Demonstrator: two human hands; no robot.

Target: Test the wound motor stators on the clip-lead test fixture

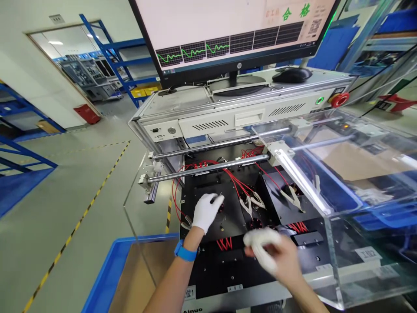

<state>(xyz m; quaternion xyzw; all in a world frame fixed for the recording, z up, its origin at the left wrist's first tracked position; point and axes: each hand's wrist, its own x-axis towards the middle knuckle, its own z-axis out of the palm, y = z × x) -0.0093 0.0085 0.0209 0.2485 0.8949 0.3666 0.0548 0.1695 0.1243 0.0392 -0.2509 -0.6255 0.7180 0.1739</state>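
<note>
My left hand (pixel 206 213), in a white glove, is over the left part of the black test panel (pixel 233 263). Its fingers are bent together beside a small dark and red round part, mostly hidden behind them; what they grip, if anything, I cannot make out. My right hand (pixel 272 250) hovers over the panel's front middle, slightly blurred, with gloved fingers curled in and bare skin at the back. Anything at its fingertips is too small to tell. Just behind it sits a wire-wound ring (pixel 256 223). White clips (pixel 246 206) on red leads lie beyond, near the middle recess.
A clear hinged cover (pixel 329 174) stands raised at the right. Two metal rods (pixel 208 167) cross above the panel. Behind are a monitor (pixel 241 39), a mouse (pixel 292 75) and a red stop button (pixel 339 100). A blue bin (pixel 107 271) stands at lower left.
</note>
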